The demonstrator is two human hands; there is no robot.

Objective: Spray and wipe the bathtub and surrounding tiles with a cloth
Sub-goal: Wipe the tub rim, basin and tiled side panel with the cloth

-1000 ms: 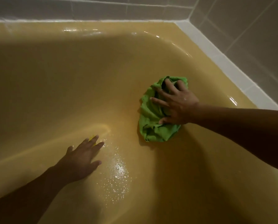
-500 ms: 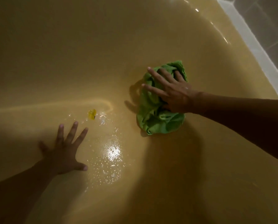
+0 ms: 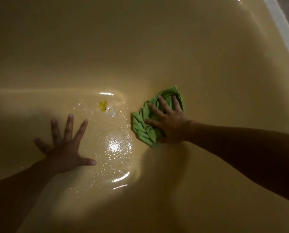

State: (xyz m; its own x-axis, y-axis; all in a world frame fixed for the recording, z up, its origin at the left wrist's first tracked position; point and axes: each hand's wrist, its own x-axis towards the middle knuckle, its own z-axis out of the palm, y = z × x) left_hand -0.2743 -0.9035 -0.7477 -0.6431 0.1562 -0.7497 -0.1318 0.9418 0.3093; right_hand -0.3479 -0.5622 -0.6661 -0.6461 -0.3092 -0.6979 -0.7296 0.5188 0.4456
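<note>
Green cloth (image 3: 141, 130) — pressed under the right hand (image 3: 172, 125), fingers straight; left hand (image 3: 64, 152) splayed flat on bathtub (image 3: 140, 47).

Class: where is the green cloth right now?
In the head view, right of centre, the green cloth lies on the bathtub under the right hand, beside the wet patch.

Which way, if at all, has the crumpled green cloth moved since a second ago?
Yes. The green cloth under the right hand has slid down the yellow bathtub wall, nearer the small yellow scrap on its floor.
</note>
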